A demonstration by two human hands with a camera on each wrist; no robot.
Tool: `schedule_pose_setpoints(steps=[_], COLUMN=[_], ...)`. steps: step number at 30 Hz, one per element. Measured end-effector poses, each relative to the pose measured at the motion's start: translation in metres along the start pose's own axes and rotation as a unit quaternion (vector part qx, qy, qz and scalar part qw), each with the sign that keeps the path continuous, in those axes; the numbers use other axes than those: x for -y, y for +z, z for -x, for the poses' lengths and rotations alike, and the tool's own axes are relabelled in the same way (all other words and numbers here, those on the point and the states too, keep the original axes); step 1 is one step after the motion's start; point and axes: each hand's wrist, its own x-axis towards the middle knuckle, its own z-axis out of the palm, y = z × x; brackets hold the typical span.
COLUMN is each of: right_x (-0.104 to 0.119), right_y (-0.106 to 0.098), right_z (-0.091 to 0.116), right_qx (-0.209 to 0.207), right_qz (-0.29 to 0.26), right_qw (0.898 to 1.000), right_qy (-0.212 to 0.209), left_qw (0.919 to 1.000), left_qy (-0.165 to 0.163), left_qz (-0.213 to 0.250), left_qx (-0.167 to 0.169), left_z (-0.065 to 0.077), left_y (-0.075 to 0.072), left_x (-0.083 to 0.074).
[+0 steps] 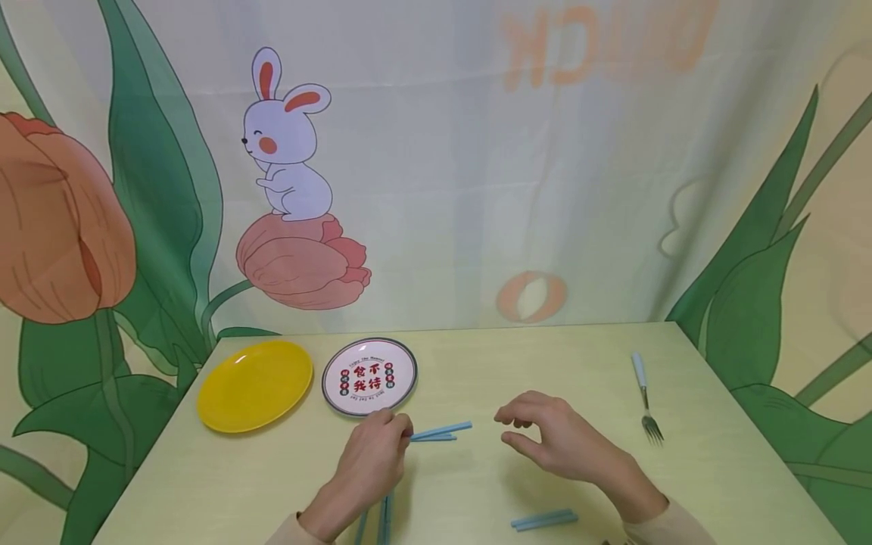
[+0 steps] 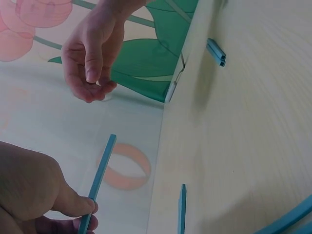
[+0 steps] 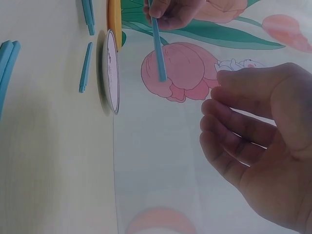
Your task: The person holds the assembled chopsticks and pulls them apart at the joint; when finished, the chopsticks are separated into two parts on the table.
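Observation:
My left hand [image 1: 373, 458] pinches a slim, straight light-blue stick [image 1: 446, 429] between thumb and fingers, its free end pointing right. The left wrist view shows this stick [image 2: 102, 168] held up off the table. Below it on the tabletop lies another blue stick [image 1: 443, 438], partly hidden by the left hand in the head view. My right hand [image 1: 555, 435] hovers to the right of the held stick's tip, fingers loosely bent and holding nothing. A pair of blue sticks [image 1: 545, 519] lies side by side below the right hand.
More blue sticks [image 1: 385, 522] lie near the front edge, below the left hand. A yellow plate [image 1: 255, 386] and a white plate with printed lettering [image 1: 402, 378] sit at the back left. At the right lies a fork [image 1: 643, 382] with a pale handle. A printed curtain [image 1: 436, 189] hangs behind the table.

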Motion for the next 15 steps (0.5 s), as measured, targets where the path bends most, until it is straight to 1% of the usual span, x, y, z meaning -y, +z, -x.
schedule_pose_setpoints(steps=[4, 10, 15], right_x=[0.0014, 0.0019, 0.0024], right_y=[-0.0003, 0.0021, 0.0059], right_z=[-0.0023, -0.0053, -0.0081], right_qx=[0.002, -0.01, -0.019], right_qz=[-0.001, 0.002, 0.002], right_qw=[1.0, 1.0, 1.0], right_qy=[0.006, -0.01, -0.019], left_qw=[1.0, 0.9995, 0.999], left_qy=[0.006, 0.03, 0.042], left_qz=[0.005, 0.003, -0.001], left_qx=[0.001, -0.012, -0.019], left_z=[-0.0018, -0.005, -0.0083], left_y=[-0.0003, -0.0006, -0.0002], left_x=[-0.0013, -0.0036, -0.0084])
